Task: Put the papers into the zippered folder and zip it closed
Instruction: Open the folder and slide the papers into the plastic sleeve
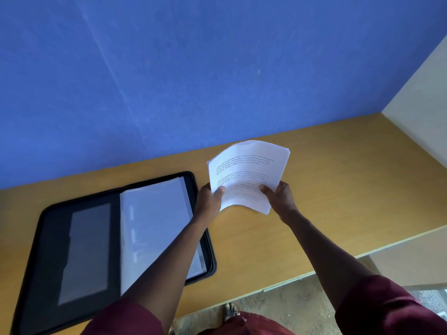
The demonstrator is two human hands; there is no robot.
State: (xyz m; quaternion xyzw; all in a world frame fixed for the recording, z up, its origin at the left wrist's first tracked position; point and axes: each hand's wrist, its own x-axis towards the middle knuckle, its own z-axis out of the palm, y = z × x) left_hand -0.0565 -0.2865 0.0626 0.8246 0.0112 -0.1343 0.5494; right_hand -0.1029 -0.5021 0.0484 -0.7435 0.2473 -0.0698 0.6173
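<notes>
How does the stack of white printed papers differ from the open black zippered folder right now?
The stack of white printed papers is lifted off the desk in the grip of the left hand and right hand; the open black zippered folder lies flat. The papers curl; the folder stays spread. The papers look smaller. Both are over the yellow wooden desk.

We are seeing a stack of white printed paper sheets (249, 175) being held above the desk, bowing slightly — just right of a black zippered fabric folder (116, 240), which is lying unzipped and open flat, clear plastic sleeves showing inside.
</notes>
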